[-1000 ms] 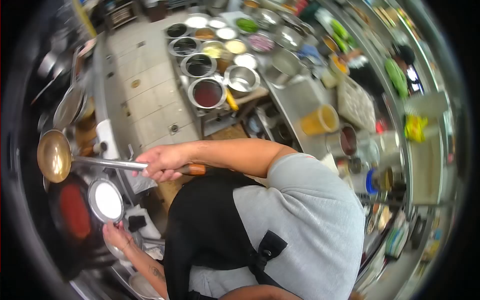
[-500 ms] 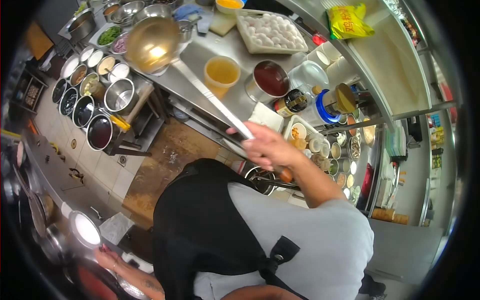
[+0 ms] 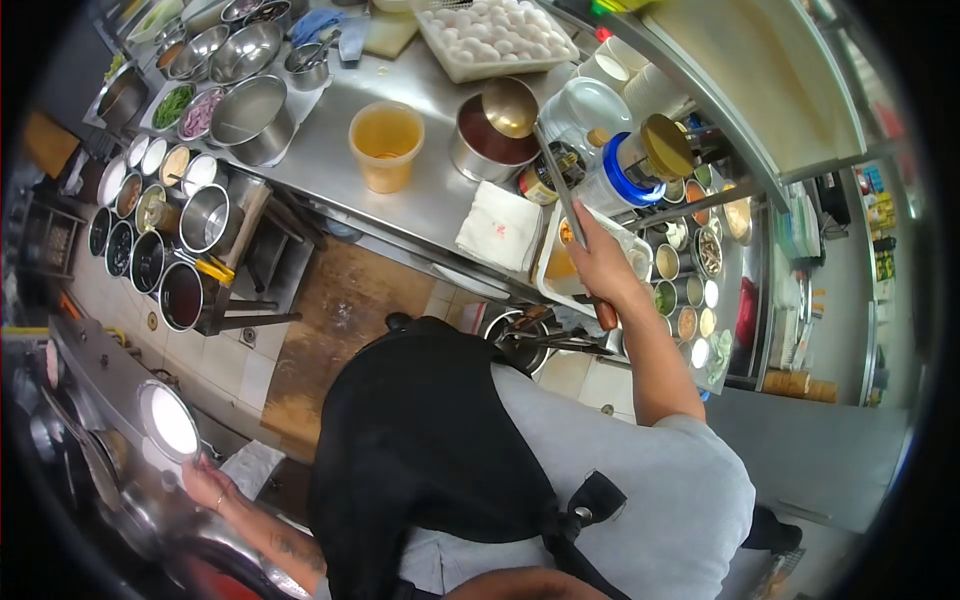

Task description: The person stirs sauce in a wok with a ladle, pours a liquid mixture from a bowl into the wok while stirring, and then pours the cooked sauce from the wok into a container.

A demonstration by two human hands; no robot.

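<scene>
My right hand point(image 3: 602, 262) is wrapped round the handle of a long metal ladle point(image 3: 510, 107). The end of that handle is reddish-brown. The ladle's bowl is over or in a steel pot point(image 3: 462, 160) of dark red liquid; I cannot tell whether it touches the liquid. Left of that pot stands a clear plastic tub point(image 3: 387, 178) of amber liquid. At the lower left, my left hand point(image 3: 208, 485) grips the near edge of a round metal bowl point(image 3: 190, 405) with a bright white inside. Whether the white is contents or glare is unclear.
A white basket of eggs point(image 3: 497, 40) is at the back. A folded white cloth point(image 3: 500, 225) lies by the counter edge, near a blue-rimmed container point(image 3: 625, 180). Several sauce pots point(image 3: 182, 297) fill a low stand at left. A metal shelf point(image 3: 760, 75) overhangs the right.
My right hand has swung the ladle from above the left part of the counter, rightward to the pot of dark red liquid. My left hand still holds the bowl.
</scene>
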